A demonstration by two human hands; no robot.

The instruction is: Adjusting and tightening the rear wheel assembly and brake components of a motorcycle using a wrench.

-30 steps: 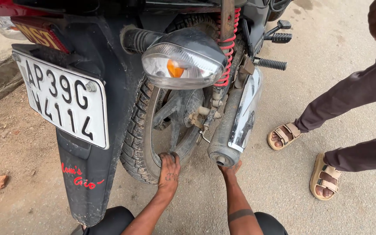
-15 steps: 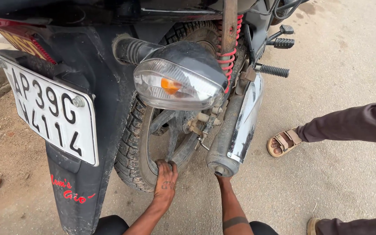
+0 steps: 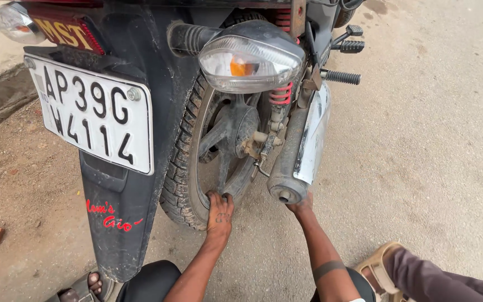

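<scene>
Since the earlier frame the view has shifted — the other person's sandalled foot (image 3: 384, 267) now sits at the bottom right corner, and both hands stay at the motorcycle's rear. Left hand (image 3: 219, 212) presses on the lower rim of the rear wheel (image 3: 188, 168), fingers curled over its edge. Right hand (image 3: 303, 206) reaches under the exhaust silencer (image 3: 300, 151), touching its rear end — grip hidden, cannot tell. Number plate (image 3: 93, 117) hangs on the mudguard (image 3: 121, 223).

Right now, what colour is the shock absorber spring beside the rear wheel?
Red; the shock absorber spring shows best in the head view.
</scene>
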